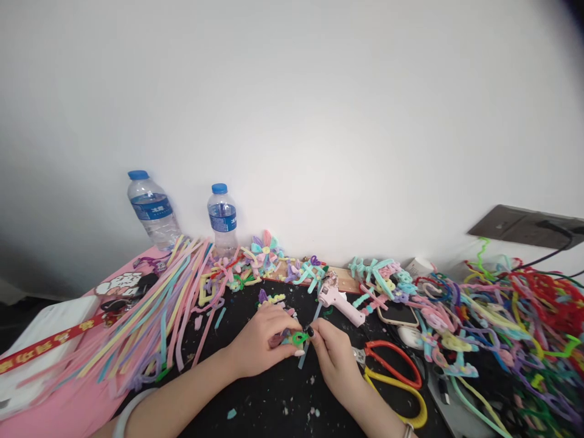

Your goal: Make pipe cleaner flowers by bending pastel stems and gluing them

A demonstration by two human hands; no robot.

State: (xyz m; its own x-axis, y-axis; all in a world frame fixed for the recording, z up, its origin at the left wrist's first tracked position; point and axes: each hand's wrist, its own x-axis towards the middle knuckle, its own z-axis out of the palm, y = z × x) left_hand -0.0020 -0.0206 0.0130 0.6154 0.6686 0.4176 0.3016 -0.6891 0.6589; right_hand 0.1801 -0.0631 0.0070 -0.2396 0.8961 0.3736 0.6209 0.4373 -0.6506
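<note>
My left hand is closed around a small pipe-cleaner piece with a bright green loop at its end. Pinched at the right side of that green loop, my right hand has its thumb and forefinger together. Most of the piece is hidden inside the left fingers. A translucent blue-grey strip lies on the black mat under the fingertips. Just beyond the right hand rests a pink hot glue gun. Scissors with one red handle and one yellow handle lie beside the right forearm.
Long pastel pipe cleaners spread across the left side. Two water bottles stand against the wall. Tangled coloured pipe cleaners heap up at the right, near a phone. Finished pipe-cleaner shapes, including a flower, line the back.
</note>
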